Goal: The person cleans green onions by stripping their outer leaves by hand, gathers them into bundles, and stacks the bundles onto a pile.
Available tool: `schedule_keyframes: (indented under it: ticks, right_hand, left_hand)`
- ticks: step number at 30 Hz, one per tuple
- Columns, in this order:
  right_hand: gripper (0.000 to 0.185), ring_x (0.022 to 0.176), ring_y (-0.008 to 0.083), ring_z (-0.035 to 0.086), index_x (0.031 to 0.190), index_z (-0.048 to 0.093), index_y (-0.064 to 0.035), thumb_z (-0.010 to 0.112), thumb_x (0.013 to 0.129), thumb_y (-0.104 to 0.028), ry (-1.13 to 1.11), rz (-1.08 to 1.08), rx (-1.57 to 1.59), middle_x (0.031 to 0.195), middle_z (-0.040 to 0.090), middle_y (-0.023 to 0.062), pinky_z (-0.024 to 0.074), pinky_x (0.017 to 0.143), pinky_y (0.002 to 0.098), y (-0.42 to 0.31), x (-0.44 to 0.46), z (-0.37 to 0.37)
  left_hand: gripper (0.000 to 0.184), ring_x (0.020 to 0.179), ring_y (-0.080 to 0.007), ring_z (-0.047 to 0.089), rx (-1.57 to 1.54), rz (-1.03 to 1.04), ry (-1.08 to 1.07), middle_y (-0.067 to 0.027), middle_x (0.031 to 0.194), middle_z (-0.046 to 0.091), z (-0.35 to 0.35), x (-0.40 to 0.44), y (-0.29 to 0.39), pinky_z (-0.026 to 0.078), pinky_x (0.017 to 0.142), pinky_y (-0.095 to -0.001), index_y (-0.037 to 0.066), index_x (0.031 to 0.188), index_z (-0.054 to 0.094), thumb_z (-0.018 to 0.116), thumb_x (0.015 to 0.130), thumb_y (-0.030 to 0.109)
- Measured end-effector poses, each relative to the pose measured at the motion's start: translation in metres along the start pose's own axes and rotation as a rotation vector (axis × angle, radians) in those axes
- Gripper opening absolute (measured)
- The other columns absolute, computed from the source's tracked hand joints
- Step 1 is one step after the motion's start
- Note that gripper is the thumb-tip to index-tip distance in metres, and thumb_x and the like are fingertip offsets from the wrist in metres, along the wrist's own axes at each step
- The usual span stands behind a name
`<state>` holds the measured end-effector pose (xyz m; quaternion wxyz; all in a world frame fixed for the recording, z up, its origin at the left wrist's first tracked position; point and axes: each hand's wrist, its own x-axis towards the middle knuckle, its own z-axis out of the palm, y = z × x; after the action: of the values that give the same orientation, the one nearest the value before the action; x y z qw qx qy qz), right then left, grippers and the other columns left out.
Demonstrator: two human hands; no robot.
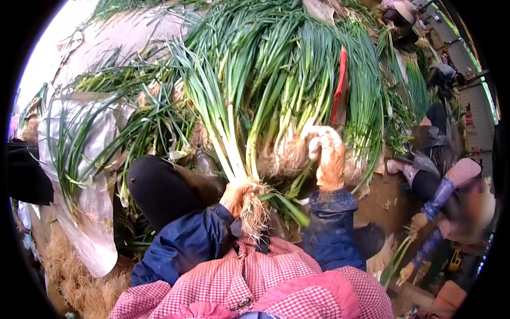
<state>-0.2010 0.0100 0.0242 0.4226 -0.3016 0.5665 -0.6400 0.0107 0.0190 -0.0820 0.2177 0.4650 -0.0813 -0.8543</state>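
My left hand [235, 198] is closed around a small bunch of spring onions [229, 143] just above the roots. Their pale stringy roots [255, 212] hang below the fist, and the green leaves fan out ahead. My right hand [329, 154] is raised beside the large pile of spring onions [287, 80], its fingers curled in a pinch; whatever is in them, if anything, is hidden. Loose green leaves [292, 207] lie between my two hands, near my lap. Behind the right hand, a red strip [338, 87] lies over the pile.
Plastic sheeting [79, 175] with more onion stalks lies at left, above a heap of trimmed roots [79, 271]. At right, a co-worker [457, 186] in purple sleeves holds a few stalks [396, 260]. Other people sit farther back near more piles.
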Motion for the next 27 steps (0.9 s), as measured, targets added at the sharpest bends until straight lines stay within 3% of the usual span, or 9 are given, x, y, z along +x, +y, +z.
schedule_keyframes:
  ticks: [6,7,9,11,13,15,19,21,27]
  right_hand:
    - [0.033,0.076,0.027,0.058,0.094,0.056,-0.0028,0.06,0.078,-0.031,-0.105,0.146,-0.881,0.084,0.062,0.0115,0.0467,0.071,0.0344,0.138,0.037,0.035]
    - [0.031,0.076,0.0282,0.058,0.091,0.057,-0.0041,0.063,0.075,-0.03,-0.164,0.249,-1.044,0.084,0.063,0.0135,0.0461,0.07,0.0346,0.115,0.031,0.047]
    - [0.022,0.061,0.0249,0.058,0.08,0.058,-0.003,0.06,0.078,-0.025,-0.102,-0.02,-1.127,0.066,0.061,0.0095,0.0441,0.056,0.0351,0.111,0.021,0.039]
    - [0.015,0.061,0.0279,0.057,0.077,0.058,-0.0024,0.05,0.079,-0.015,-0.089,0.038,-0.878,0.069,0.06,0.0133,0.0458,0.058,0.033,0.089,-0.004,0.024]
    - [0.013,0.057,0.0163,0.056,0.071,0.057,-0.0018,0.049,0.079,-0.008,-0.069,0.262,-0.284,0.065,0.059,0.0083,0.0449,0.053,0.0257,0.028,-0.034,0.025]
    - [0.018,0.049,0.0098,0.052,0.074,0.057,-0.0038,0.05,0.086,-0.015,-0.117,-0.032,-0.117,0.058,0.055,0.002,0.041,0.043,0.0231,0.051,-0.026,0.017]
    - [0.023,0.073,0.0259,0.059,0.082,0.057,-0.0036,0.061,0.074,-0.026,-0.057,-0.122,-1.388,0.076,0.059,0.0138,0.0481,0.065,0.0373,0.103,0.024,0.057]
    - [0.019,0.073,0.0241,0.06,0.082,0.057,-0.0065,0.062,0.073,-0.022,-0.102,0.073,-1.181,0.077,0.059,0.0123,0.0482,0.064,0.0363,0.076,0.013,0.068]
    - [0.015,0.054,0.0107,0.052,0.095,0.047,-0.0016,0.051,0.082,-0.007,-0.206,0.259,0.524,0.072,0.053,0.0038,0.0475,0.047,0.0227,0.039,-0.066,-0.017]
  left_hand:
    - [0.018,0.049,-0.017,0.055,0.026,0.042,-0.034,-0.0093,0.068,0.059,0.001,0.007,-0.013,0.047,0.045,-0.0278,-0.006,0.087,0.058,0.055,0.069,-0.005]
    - [0.019,0.05,-0.0173,0.055,0.061,0.119,-0.006,-0.0095,0.069,0.06,0.003,0.004,-0.011,0.047,0.047,-0.0274,-0.006,0.087,0.058,0.055,0.068,-0.006]
    - [0.019,0.052,-0.0179,0.057,0.039,0.178,-0.01,-0.0102,0.069,0.061,0.001,0.004,-0.009,0.048,0.047,-0.0266,-0.007,0.087,0.059,0.056,0.068,-0.006]
    - [0.02,0.057,-0.019,0.06,0.031,0.054,-0.023,-0.0128,0.074,0.063,-0.006,0.006,-0.007,0.05,0.05,-0.027,-0.008,0.088,0.059,0.055,0.068,-0.007]
    - [0.02,0.057,-0.0187,0.06,0.006,0.056,0.016,-0.0123,0.072,0.062,-0.003,0.006,-0.007,0.05,0.051,-0.0268,-0.008,0.088,0.059,0.054,0.069,-0.008]
    - [0.02,0.057,-0.0187,0.06,-0.004,0.061,-0.009,-0.0119,0.071,0.062,-0.001,0.007,-0.008,0.05,0.051,-0.0268,-0.008,0.088,0.059,0.054,0.069,-0.008]
    - [0.02,0.057,-0.0174,0.059,0.059,0.071,-0.053,-0.0099,0.072,0.061,0.005,-0.004,-0.007,0.051,0.051,-0.0278,-0.007,0.088,0.059,0.056,0.068,-0.009]
    - [0.022,0.06,-0.0163,0.059,0.071,0.169,0.027,-0.0095,0.073,0.062,0.0,0.0,-0.01,0.049,0.052,-0.0262,-0.006,0.089,0.061,0.058,0.068,-0.007]
    - [0.023,0.062,-0.0184,0.06,-0.058,-0.005,-0.096,-0.0114,0.076,0.061,-0.014,0.009,-0.007,0.05,0.056,-0.027,-0.007,0.093,0.056,0.054,0.07,-0.006]
